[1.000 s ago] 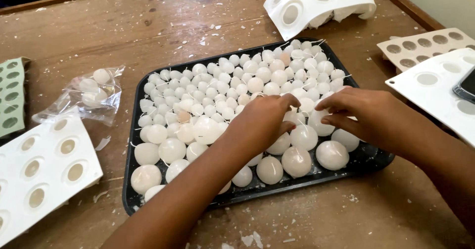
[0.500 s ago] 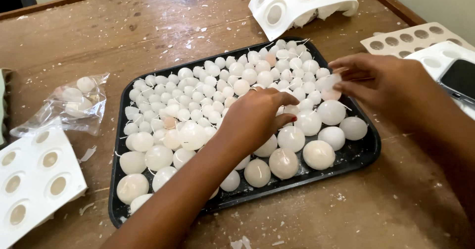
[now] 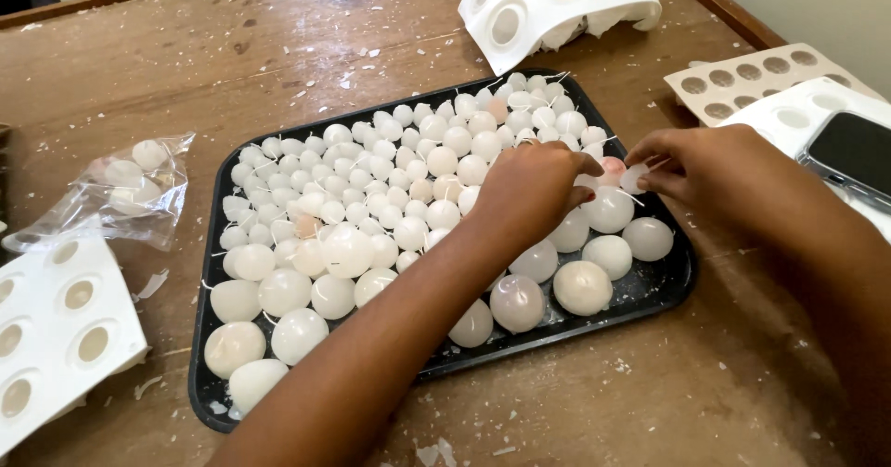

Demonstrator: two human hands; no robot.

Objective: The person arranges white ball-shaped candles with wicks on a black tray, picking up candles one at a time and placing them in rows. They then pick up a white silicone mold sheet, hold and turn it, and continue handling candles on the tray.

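Head view: right hand [image 3: 719, 175] fingers pinching small candle [image 3: 635, 177] near tray [image 3: 670, 286] edge; left hand [image 3: 531, 188] fingers curled.

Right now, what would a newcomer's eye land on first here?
A black tray mid-table, packed with white wax domes, small at the back and larger in front. Over its right side, the left hand and right hand meet around one small dome.

Black tray [image 3: 682, 277] on wooden worktop [image 3: 278, 49], packed with white wax balls [image 3: 348, 253], small ones at back, big ones in front. Left hand [image 3: 531, 193] rests palm-down on the balls. Right hand [image 3: 710, 170] pinches one small ball [image 3: 634, 177] at tray's right edge. White moulds [image 3: 557, 7] around
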